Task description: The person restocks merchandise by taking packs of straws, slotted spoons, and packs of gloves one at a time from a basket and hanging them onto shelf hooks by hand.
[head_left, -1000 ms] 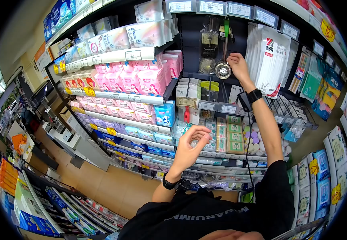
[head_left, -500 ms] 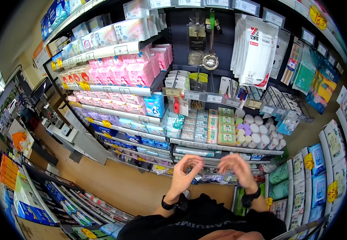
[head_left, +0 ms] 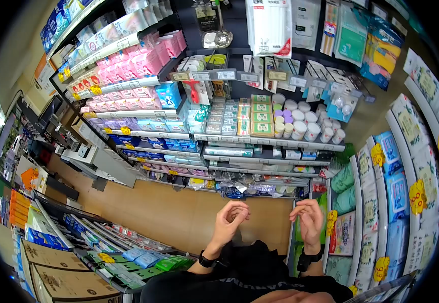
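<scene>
My left hand [head_left: 230, 220] hangs in the air in front of my chest. Its fingers curl loosely toward the thumb, and I see nothing between them. To its right, my right hand [head_left: 310, 221] is also raised, with bent fingers slightly apart and nothing in it. The hands are separated and neither touches a shelf. Behind the left hand lies the brown floor [head_left: 189, 212]. Nearest my right hand is the side rack at right, with green packs [head_left: 341, 198] on it. Dark bands [head_left: 308, 260] circle both wrists.
A shelf unit ahead holds pink packs [head_left: 147, 63], white-lidded tubs [head_left: 298, 130], green boxes [head_left: 261, 116] and a hanging ladle [head_left: 223, 38]. Wet-wipe packs [head_left: 397, 194] fill the right rack. Cardboard boxes [head_left: 67, 280] stand at lower left, and a counter [head_left: 95, 161] stands farther left.
The view has tilted down and turned right, so the shelves sit higher and farther left and more floor shows. My hands have moved slightly farther apart, fingers still curled.
</scene>
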The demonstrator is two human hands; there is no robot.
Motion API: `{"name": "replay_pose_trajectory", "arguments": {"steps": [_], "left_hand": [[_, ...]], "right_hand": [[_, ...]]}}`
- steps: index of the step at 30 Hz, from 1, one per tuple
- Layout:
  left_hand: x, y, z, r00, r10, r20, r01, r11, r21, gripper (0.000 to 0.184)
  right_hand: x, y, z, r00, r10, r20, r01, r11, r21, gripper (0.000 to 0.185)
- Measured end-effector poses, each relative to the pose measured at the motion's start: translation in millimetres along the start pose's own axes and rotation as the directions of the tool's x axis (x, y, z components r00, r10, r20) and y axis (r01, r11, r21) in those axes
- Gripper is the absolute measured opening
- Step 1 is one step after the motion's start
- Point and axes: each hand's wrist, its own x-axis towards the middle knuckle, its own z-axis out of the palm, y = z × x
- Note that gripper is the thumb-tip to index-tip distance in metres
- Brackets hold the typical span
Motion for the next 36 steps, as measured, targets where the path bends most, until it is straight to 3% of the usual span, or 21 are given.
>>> {"name": "replay_pose_trajectory", "arguments": {"steps": [3,7,10,28,33,36], "left_hand": [[-24,1,24,0.998,-0.05,0.034,0.051,0.999,-0.02,0.02],[-40,10,56,0.975,-0.032,0.22,0.032,0.999,0.004,0.02],[-50,10,67,0.968,0.0,0.252,-0.002,1.0,0.011,0.02],[-212,30,25,0.918,-0.064,0.391,0.091,0.995,-0.051,0.024],[-254,22,22,0.858,-0.157,0.489,0.215,0.974,-0.065,0.029],[-272,23,29,0.793,-0.133,0.595,0.236,0.967,-0.099,0.03]], "right_hand": [[-37,-11,1,0.996,0.076,-0.054,-0.082,0.991,-0.102,0.033],[-82,-29,-8,0.979,-0.004,-0.202,-0.019,0.994,-0.112,0.034],[-113,-38,-4,0.968,-0.047,-0.245,0.017,0.993,-0.12,0.033],[-278,-58,113,0.955,0.004,-0.295,-0.044,0.991,-0.13,0.03],[-335,-70,141,0.92,0.008,-0.392,-0.072,0.986,-0.15,0.03],[-362,-82,153,0.876,-0.018,-0.482,-0.09,0.976,-0.2,0.033]]}}
